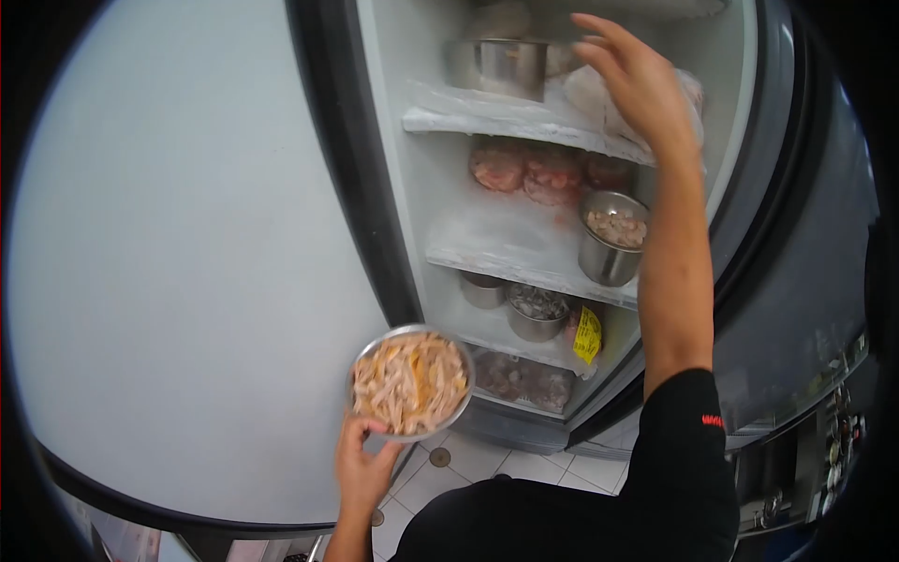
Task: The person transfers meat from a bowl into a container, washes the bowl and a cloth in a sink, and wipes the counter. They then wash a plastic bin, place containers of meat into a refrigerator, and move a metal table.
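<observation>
My left hand (367, 461) grips the lower rim of a round metal bowl (471, 393), thumb and fingers closed at its edge. Pale, yellowish strips of meat (410, 382) fill the bowl. My right hand (639, 80) is raised in front of the top shelf with its fingers stretched out and nothing in them. Behind it lies a whitish plastic-wrapped bundle (592, 92), partly hidden by the hand. To the left of that hand, a metal pot (510, 67) stands on the same shelf.
An upright freezer stands open, its white door (187, 262) swung left. Frosty shelves (506, 251) hold reddish wrapped meat (524, 170), a metal container of pale pieces (609, 260), smaller pots (536, 326) and a yellow-labelled packet (587, 335). White floor tiles (524, 468) show below.
</observation>
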`<act>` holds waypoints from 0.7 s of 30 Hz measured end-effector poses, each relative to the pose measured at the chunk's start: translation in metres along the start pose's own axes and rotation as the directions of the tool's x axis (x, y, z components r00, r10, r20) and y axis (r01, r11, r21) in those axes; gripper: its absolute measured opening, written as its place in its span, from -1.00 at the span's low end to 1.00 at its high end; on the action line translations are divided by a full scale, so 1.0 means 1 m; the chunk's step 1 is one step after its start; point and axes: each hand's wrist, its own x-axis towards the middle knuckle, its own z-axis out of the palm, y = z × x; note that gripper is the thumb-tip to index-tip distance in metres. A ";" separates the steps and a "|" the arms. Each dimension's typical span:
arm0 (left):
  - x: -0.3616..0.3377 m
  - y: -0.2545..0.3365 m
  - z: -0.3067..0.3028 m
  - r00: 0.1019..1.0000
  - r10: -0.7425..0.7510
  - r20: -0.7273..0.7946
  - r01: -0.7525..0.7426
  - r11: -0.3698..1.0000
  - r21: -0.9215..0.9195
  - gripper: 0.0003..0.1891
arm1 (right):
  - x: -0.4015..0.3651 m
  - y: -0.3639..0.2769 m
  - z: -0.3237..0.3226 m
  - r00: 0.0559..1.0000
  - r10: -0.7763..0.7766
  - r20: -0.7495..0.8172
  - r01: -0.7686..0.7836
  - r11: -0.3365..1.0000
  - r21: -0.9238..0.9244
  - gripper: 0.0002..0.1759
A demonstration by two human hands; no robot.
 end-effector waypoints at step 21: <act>0.452 0.081 0.403 0.481 0.851 0.208 -0.793 0.322 0.518 -0.55 | -0.280 0.009 -0.157 0.965 0.225 -0.138 -0.250 0.615 -0.748 -0.08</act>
